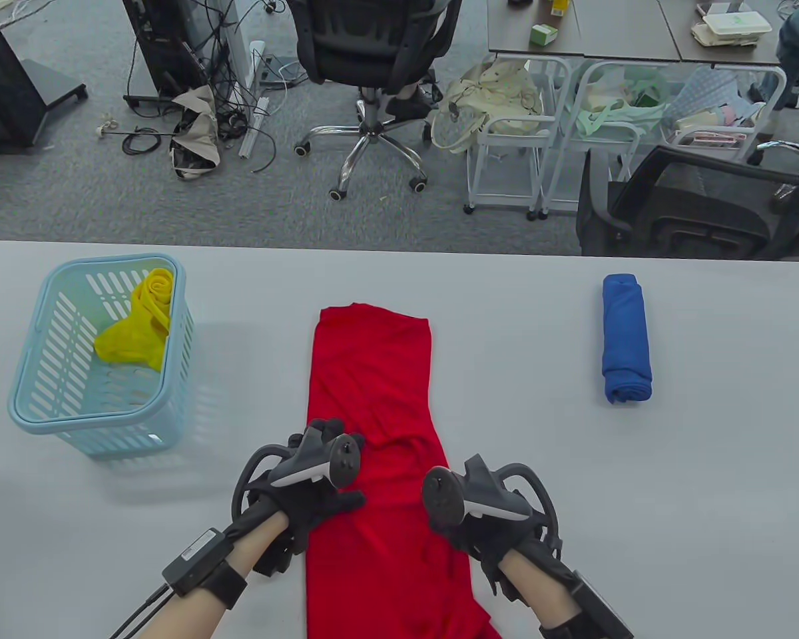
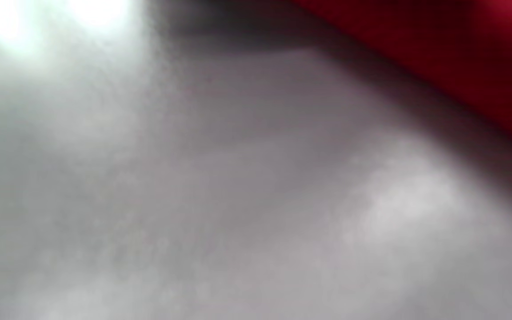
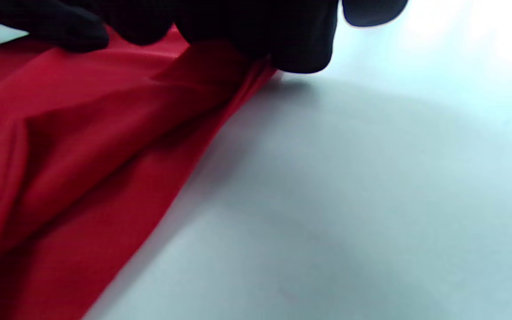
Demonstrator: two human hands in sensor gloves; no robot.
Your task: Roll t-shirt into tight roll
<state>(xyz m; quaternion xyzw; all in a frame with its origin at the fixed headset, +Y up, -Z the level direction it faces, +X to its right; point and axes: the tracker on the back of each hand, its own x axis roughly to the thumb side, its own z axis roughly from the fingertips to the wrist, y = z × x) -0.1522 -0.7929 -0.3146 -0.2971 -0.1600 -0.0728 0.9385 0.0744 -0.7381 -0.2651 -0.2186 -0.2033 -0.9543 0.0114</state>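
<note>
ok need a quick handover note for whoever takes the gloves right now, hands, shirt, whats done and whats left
Left hand: lies on the left edge of the red t-shirt; grip unclear.
Right hand: fingers on the shirt's right edge, grip hidden.
Shirt: folded into a long strip mid-table, near end over the front edge.
Done: narrow fold. Left: the whole roll, none started.
Blue roll lies right; yellow cloth in the basket.

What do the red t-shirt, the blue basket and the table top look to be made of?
Red t-shirt: thin knit fabric, matte, going by its soft folds and creases in the right wrist view. Basket: light blue moulded plastic, slotted walls, slight sheen. Table: smooth pale grey surface, probably laminate; it reflects light softly, but the core cannot be told.
</note>
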